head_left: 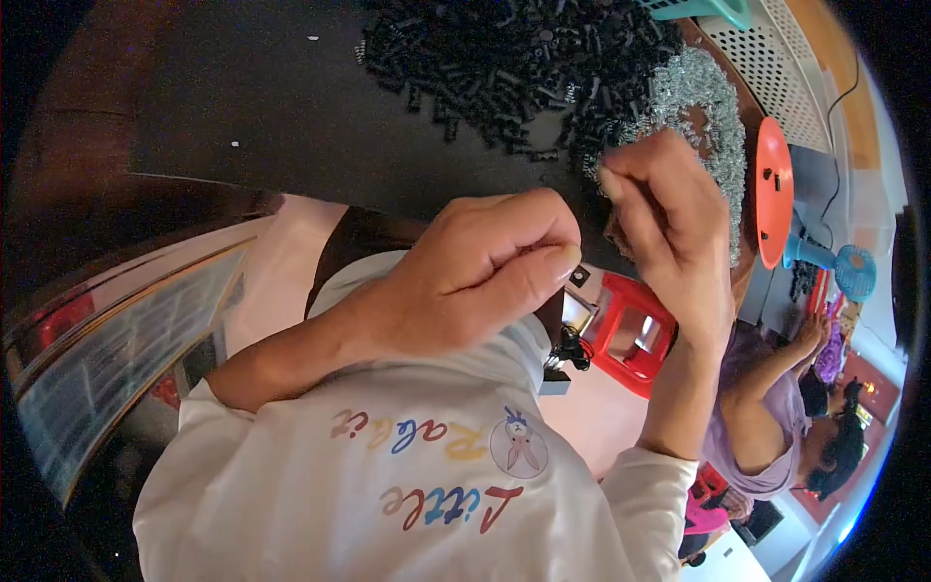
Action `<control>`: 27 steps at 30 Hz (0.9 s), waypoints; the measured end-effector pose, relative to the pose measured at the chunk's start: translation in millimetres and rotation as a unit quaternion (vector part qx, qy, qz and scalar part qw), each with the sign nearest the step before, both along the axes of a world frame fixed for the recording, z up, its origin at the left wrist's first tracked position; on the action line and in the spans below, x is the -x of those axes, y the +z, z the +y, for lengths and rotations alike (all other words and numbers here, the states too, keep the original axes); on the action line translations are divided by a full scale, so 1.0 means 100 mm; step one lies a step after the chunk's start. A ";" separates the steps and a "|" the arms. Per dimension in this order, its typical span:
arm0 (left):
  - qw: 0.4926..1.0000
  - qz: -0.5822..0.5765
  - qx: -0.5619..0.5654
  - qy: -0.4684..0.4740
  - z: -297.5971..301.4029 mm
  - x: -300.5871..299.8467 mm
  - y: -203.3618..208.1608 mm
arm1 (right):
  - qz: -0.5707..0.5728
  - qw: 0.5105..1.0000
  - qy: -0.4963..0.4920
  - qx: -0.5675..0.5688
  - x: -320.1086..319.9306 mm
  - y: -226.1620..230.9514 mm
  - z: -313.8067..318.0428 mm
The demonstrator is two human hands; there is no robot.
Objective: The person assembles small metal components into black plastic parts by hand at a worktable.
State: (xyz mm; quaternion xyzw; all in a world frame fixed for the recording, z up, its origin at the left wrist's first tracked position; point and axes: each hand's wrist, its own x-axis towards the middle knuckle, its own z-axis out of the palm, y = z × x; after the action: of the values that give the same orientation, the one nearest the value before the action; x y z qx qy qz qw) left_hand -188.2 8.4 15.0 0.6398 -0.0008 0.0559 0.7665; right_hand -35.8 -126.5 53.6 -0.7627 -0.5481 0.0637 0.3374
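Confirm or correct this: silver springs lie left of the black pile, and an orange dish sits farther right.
Wrong on one side: the head view shows the silver springs right of the black pile, not left. The orange dish does sit farther right.

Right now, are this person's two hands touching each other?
Apart. The head view shows a plain gap between the left hand and the right hand, with dark tabletop visible between them.

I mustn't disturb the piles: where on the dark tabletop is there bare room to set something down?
Broadest: the dark tabletop left of the black parts, bare except for small white bits. A narrower strip lies between that pile and the left hand. Crowded: rightward, where black parts meet silver springs near the right hand.
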 end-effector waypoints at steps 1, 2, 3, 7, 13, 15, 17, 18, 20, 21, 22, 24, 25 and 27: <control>1.000 -0.001 0.001 -0.001 0.00 0.00 0.02 | -0.001 1.000 -0.001 0.001 -0.03 0.00 0.04; 1.000 0.000 -0.007 -0.004 0.01 -0.01 0.04 | -0.045 0.999 0.016 0.013 -0.06 0.01 0.08; 1.000 0.000 -0.017 -0.005 0.03 -0.02 0.04 | -0.088 0.995 0.034 0.023 -0.07 0.01 0.12; 0.999 -0.029 -0.011 0.008 0.01 -0.04 0.02 | -0.150 0.980 0.059 0.120 -0.05 0.10 0.23; 0.998 -0.039 -0.041 0.000 0.06 -0.06 0.03 | -0.207 0.962 0.091 0.150 -0.10 0.07 0.33; 0.997 -0.070 -0.037 0.016 0.05 -0.07 -0.01 | -0.207 0.963 0.089 0.151 -0.11 0.05 0.35; 0.997 -0.063 -0.039 0.016 0.07 -0.07 -0.01 | -0.204 0.963 0.087 0.152 -0.10 0.03 0.39; 0.997 -0.059 -0.041 0.011 0.08 -0.07 0.00 | -0.211 0.963 0.083 0.147 -0.10 0.04 0.40; 0.998 -0.049 -0.032 0.002 0.08 -0.07 0.01 | -0.217 0.962 0.077 0.144 -0.11 0.04 0.40; 0.999 -0.038 -0.026 -0.003 0.08 -0.06 0.00 | -0.204 0.968 0.080 0.121 -0.13 0.02 0.41; 0.999 -0.037 -0.025 -0.003 0.08 -0.07 -0.01 | -0.191 0.973 0.082 0.098 -0.14 0.01 0.40; 0.999 -0.035 -0.017 0.013 0.07 -0.07 -0.04 | -0.135 0.987 0.068 0.053 -0.14 -0.02 0.39; 0.999 -0.034 -0.017 0.014 0.06 -0.06 -0.03 | -0.079 0.995 0.053 0.007 -0.15 -0.03 0.39; 0.996 0.043 0.082 0.005 0.05 -0.04 0.01 | -0.043 0.998 0.035 0.017 -0.10 0.04 0.29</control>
State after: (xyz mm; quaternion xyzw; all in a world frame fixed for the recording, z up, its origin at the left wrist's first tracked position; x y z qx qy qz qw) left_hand -184.1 13.7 16.0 0.5765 0.0399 0.0322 0.8155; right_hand -25.4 -97.8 57.7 -0.7509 -0.5869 0.0523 0.2983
